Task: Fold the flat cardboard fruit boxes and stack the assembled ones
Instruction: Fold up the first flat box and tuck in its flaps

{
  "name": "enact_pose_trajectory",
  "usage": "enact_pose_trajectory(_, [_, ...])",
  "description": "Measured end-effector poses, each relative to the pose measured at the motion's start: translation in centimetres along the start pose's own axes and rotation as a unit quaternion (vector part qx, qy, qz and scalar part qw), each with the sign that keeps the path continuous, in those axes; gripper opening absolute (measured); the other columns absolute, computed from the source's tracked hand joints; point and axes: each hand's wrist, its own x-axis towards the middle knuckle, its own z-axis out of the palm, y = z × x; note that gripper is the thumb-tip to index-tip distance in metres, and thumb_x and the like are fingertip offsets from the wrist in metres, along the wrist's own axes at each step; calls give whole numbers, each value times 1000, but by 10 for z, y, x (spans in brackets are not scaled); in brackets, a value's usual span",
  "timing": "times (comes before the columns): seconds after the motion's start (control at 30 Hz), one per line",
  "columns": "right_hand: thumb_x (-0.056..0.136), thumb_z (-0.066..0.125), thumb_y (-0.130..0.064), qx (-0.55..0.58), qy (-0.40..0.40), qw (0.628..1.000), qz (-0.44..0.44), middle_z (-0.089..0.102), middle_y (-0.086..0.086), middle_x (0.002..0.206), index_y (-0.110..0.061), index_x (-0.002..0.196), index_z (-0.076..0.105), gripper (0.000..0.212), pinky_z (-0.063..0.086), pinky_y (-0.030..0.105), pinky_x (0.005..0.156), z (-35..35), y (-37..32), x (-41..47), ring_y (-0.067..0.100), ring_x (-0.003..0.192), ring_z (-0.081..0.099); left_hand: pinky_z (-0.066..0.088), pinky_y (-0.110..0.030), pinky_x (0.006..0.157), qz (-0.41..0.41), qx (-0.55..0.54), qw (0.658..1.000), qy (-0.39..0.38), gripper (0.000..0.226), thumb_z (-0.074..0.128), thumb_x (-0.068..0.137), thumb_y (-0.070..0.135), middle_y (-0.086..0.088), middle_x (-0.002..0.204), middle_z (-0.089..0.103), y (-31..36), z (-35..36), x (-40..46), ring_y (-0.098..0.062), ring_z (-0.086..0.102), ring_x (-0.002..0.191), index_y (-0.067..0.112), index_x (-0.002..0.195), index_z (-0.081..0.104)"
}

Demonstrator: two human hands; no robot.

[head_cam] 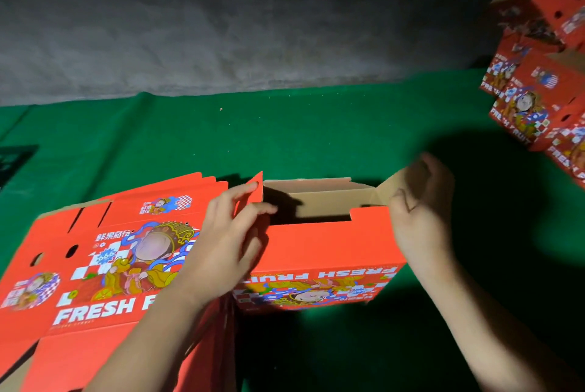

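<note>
Dark object (15, 159): at the far left edge of the green cloth, too dim to identify.
Flat boxes (104, 265): a pile of unfolded red fruit-box blanks lies at the left on the green-covered desk (316, 132), printed side up, with "FRESH F" showing along the near edge and round holes near the left side.
Left hand (221, 252): reaches over the right edge of the flat pile; its fingers (250, 189) pinch the upright red end flap (253, 195) at the left end of the box being folded, index on the outer face, another finger toward the opening.
Box being folded (326, 249): stands in the middle, just right of the flat pile, open at the top with its brown inside visible; the red near wall faces the camera, its "FRESH FRUIT" print upside down.
Right hand (418, 211): at the right end of that box, its fingers curl around the brown flap (392, 185) there, which tilts outward.
Assembled boxes (538, 75): a stack at the far right edge, well apart from the hands, blurred.
Wall (253, 18): grey, behind the desk.
</note>
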Motion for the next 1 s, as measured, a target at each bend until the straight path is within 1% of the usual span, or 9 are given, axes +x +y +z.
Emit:
enact_pose_trajectory(0.07, [86, 55, 4, -45, -59, 991, -108, 38, 24, 154, 3, 149, 41, 65, 26, 35, 124, 3, -7, -12, 35, 143, 40, 33, -45, 115, -20, 44, 999, -16, 72, 63, 86, 18, -9, 157, 28, 0, -3, 9, -30, 36, 134, 37, 153, 42])
enact_pose_trajectory(0.17, [87, 58, 10, 24, -131, 990, -39, 22, 13, 164, -15, 155, 37, 75, 34, 35, 121, 8, -21, -27, 22, 142, 47, 33, -45, 112, -87, 85, 992, -26, 86, 60, 90, 34, -17, 160, 27, -4, -4, 25, -37, 40, 127, 40, 163, 15])
enact_pose_trajectory(0.27, [88, 60, -7, -7, -154, 987, -47, 37, 2, 156, -18, 154, 37, 70, 32, 25, 119, 6, -21, -29, 14, 141, 44, 37, -45, 107, -143, 168, 975, -36, 76, 50, 94, 60, -7, 139, 53, -4, 4, 37, -37, 44, 113, 36, 161, 23])
enact_pose_trajectory(0.43, [91, 54, -12, -48, -198, 972, -117, 47, -1, 147, -13, 149, 47, 59, 42, 41, 112, 3, -21, -27, 19, 133, 51, 24, -49, 112, -351, 59, 926, -127, 99, 24, 70, 97, -15, 145, 43, 4, 3, 77, -39, 29, 138, 30, 141, 43])
enact_pose_trajectory(0.63, [91, 45, 0, -21, -209, 974, -84, 45, 6, 147, -7, 148, 48, 58, 37, 41, 117, 4, -15, -25, 24, 135, 48, 11, -60, 117, -393, -13, 894, -215, 132, 19, 47, 110, -7, 162, 23, -7, -7, 99, -36, 12, 152, 35, 155, 28])
enact_pose_trajectory(0.77, [89, 50, -5, -39, -217, 973, -73, 42, 4, 146, -12, 149, 45, 60, 30, 26, 116, 4, -18, -29, 23, 133, 46, 8, -56, 121, -380, -72, 897, -215, 128, 29, 43, 111, -11, 164, 27, -19, -6, 110, -37, 14, 152, 42, 150, 41])
enact_pose_trajectory(0.83, [90, 50, -10, -40, -223, 972, -70, 42, 3, 146, -13, 148, 46, 58, 32, 31, 115, 3, -19, -31, 23, 132, 46, 21, -56, 122, -379, -48, 907, -180, 119, 33, 49, 108, -10, 152, 50, -21, 0, 113, -41, 35, 146, 31, 137, 58])
enact_pose_trajectory(0.9, [92, 50, -19, -50, -238, 967, -74, 43, 0, 145, -16, 144, 51, 53, 36, 36, 113, 1, -19, -31, 22, 131, 47, 36, -53, 113, -383, -42, 915, -119, 103, 33, 54, 107, -5, 115, 73, -20, 10, 115, -37, 57, 124, 23, 101, 70])
enact_pose_trajectory(1.0, [96, 46, -45, -126, -301, 940, -97, 51, -4, 139, -21, 133, 65, 47, 38, 36, 109, -3, -17, -30, 20, 127, 47, 46, -51, 101, -354, -21, 934, -39, 90, 35, 67, 102, -7, 96, 71, -20, 27, 108, -33, 65, 104, 18, 84, 61])
